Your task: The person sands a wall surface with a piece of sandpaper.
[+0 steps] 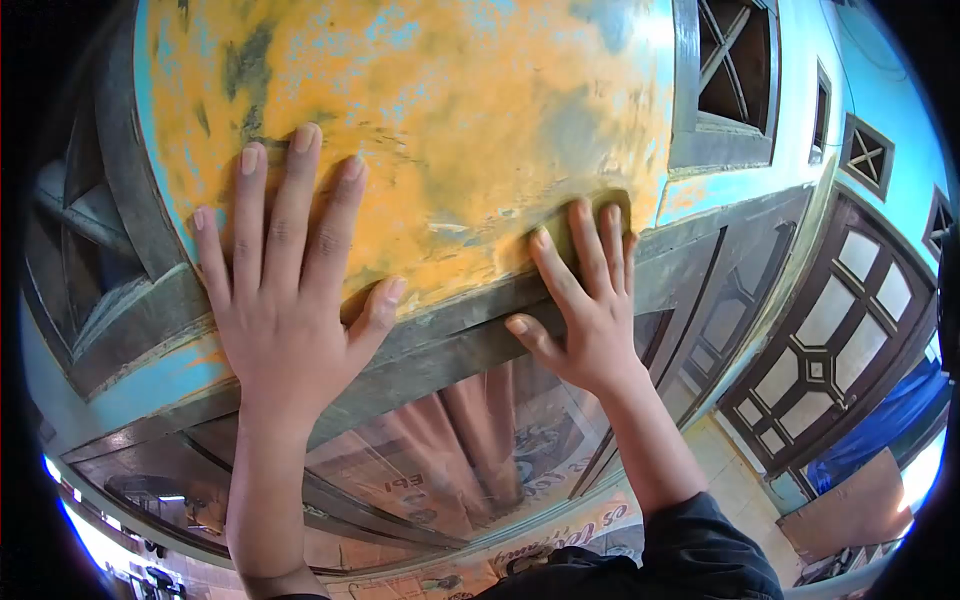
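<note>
My left hand (290, 270) lies flat on a wall panel (440, 110) with worn orange paint, its fingers spread and nothing in it. The panel has blue flecks and dark grey patches. Under the fingers of my right hand (590, 290) is a dark olive piece of sandpaper (622, 205), pressed against the panel's lower right part. Most of the sandpaper is hidden by those fingers, and the right thumb sticks out to the left over the dark frame (440, 340) below the panel.
Beneath the frame is a glass window (450, 450) with a pinkish curtain behind it. Dark-framed vents with crossed bars (725, 60) flank the panel. A dark door with pale panes (835, 330) stands at the right, near a blue cloth (880, 425) and a brown board (850, 505).
</note>
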Tool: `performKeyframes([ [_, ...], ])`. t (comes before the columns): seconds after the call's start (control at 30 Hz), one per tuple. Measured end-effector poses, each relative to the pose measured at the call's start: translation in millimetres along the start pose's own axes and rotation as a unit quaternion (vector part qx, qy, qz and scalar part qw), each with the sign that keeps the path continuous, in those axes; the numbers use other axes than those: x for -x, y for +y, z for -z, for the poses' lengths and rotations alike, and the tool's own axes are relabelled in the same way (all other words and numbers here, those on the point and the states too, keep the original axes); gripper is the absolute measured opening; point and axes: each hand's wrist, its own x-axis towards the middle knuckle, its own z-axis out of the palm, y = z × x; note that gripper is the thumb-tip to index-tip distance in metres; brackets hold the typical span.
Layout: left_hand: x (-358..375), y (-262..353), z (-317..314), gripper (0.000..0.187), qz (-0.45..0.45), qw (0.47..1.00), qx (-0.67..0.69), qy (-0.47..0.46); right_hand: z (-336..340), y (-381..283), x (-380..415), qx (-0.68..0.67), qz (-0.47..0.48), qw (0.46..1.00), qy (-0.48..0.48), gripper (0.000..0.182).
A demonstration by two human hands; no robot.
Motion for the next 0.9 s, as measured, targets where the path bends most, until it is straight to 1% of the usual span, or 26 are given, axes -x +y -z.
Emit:
performKeyframes([
  [0.07,1,-1,0,0.068,0.005,1.0,-0.007,0.004,-5,3,-2,0.006,0.007,1.0,0.007,0.067],
  [0.13,-1,0,0,0.068,0.001,1.0,-0.011,0.003,7,-3,-30,-0.004,0.014,1.0,0.012,0.066],
  [0.17,0,1,0,0.068,0.002,1.0,-0.013,-0.003,9,-5,-42,-0.02,0.033,0.999,0.026,0.066],
  [0.23,-1,1,0,0.069,0.004,1.0,-0.018,-0.006,12,-12,-48,-0.023,0.033,0.999,0.024,0.065],
  [0.37,-1,0,-3,0.07,-0.004,1.0,-0.024,0.007,-6,-13,6,-0.041,0.002,0.999,-0.019,0.065],
  [0.4,-2,0,-3,0.07,-0.005,1.0,-0.028,0.009,-9,-13,9,-0.035,0.001,0.999,-0.012,0.064],
  [0.47,0,0,-4,0.07,-0.004,0.999,-0.033,0.007,-10,-15,4,-0.031,0.009,0.999,-0.008,0.064],
  [0.53,-1,1,-3,0.071,-0.003,0.999,-0.036,0.005,0,-18,-18,-0.03,0.023,0.999,-0.008,0.064],
  [0.6,-1,1,-2,0.071,0.0,1.0,-0.031,0.004,3,-17,-20,-0.035,0.034,0.998,-0.03,0.066],
  [0.67,-1,2,-2,0.071,0.001,1.0,-0.026,0.005,3,-13,-12,-0.043,0.037,0.997,-0.043,0.065],
  [0.77,1,4,-5,0.071,0.004,1.0,-0.013,0.014,-1,2,4,-0.03,0.034,0.998,-0.038,0.062],
  [0.9,13,10,-10,0.07,0.02,1.0,0.011,0.017,12,3,-31,-0.027,0.031,0.999,-0.02,0.066],
])
